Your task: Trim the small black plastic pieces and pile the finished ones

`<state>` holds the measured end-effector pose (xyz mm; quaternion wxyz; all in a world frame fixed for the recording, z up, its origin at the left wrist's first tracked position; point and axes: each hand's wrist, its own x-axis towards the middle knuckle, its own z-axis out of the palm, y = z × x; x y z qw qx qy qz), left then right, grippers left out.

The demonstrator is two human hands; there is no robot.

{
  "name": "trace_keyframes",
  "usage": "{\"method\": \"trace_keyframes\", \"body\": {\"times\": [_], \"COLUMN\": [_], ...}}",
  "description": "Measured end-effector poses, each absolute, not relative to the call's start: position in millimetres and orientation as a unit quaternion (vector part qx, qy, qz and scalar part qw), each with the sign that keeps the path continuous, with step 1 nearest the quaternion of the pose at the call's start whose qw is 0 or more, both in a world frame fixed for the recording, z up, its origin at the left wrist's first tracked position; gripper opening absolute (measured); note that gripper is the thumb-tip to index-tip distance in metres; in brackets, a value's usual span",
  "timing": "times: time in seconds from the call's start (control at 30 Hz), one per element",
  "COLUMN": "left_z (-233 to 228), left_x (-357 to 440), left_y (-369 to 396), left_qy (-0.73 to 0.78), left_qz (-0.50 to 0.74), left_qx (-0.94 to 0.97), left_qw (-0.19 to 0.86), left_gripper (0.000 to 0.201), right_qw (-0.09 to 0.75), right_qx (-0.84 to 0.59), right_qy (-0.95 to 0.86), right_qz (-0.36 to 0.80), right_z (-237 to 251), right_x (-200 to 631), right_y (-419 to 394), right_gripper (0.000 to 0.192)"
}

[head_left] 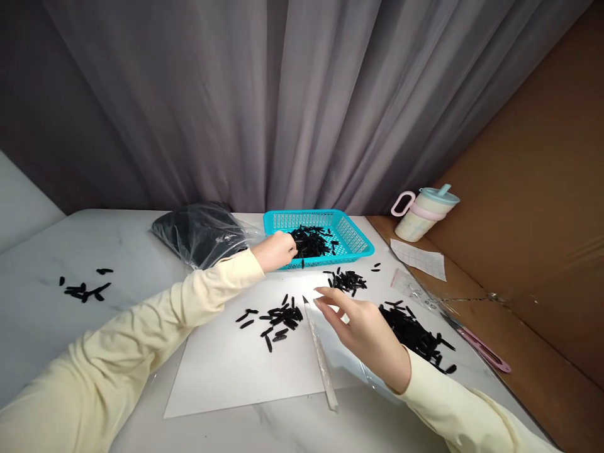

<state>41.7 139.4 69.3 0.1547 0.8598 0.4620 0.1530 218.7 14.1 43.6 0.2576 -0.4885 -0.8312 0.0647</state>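
My left hand is at the near left rim of a turquoise plastic basket, its fingers curled closed; what they hold, if anything, is hidden. Small, slim black pieces lie heaped inside the basket. My right hand hovers over the white sheet, thumb and forefinger apart with nothing visible between them. Just left of its fingertips lies a whitish pencil-like stick with a dark tip. Loose black pieces form a pile on the sheet, another near the basket and a larger pile beyond my right wrist.
A clear plastic bag full of black material stands left of the basket. More black pieces are scattered at the far left. Along the right side are a lidded cup, a paper slip, clear plastic packaging and a pink-handled tool.
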Motion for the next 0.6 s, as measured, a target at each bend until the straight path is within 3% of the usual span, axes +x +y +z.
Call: {"method": "trace_keyframes", "body": {"times": [0.1,0.27,0.5,0.53,0.6], "left_z": [68.7,75.5,75.9,74.8,71.6], "left_x": [43.0,45.3,31.2,28.3,22.8], "left_y": [151.4,146.9,96.5,89.2,76.4], "left_qy": [0.485,0.476,0.449,0.451,0.454], "left_qz": [0.179,0.212,0.243,0.244,0.255], "left_qx": [0.844,0.841,0.831,0.823,0.758], "left_qw": [0.142,0.147,0.22,0.244,0.392], "left_gripper": [0.034,0.032,0.028,0.027,0.027], "right_qw": [0.221,0.051,0.0,-0.003,-0.009], "right_qx": [-0.49,-0.566,-0.539,-0.535,-0.528], "right_qy": [-0.84,-0.822,-0.835,-0.838,-0.841], "right_qz": [0.068,0.041,0.106,0.111,0.117], "right_z": [45.5,44.5,25.0,22.8,20.3], "right_x": [207.9,203.1,214.0,214.0,212.9], "right_y": [14.9,26.8,51.1,53.0,56.0], "right_gripper": [0.022,0.016,0.004,0.001,0.004]}}
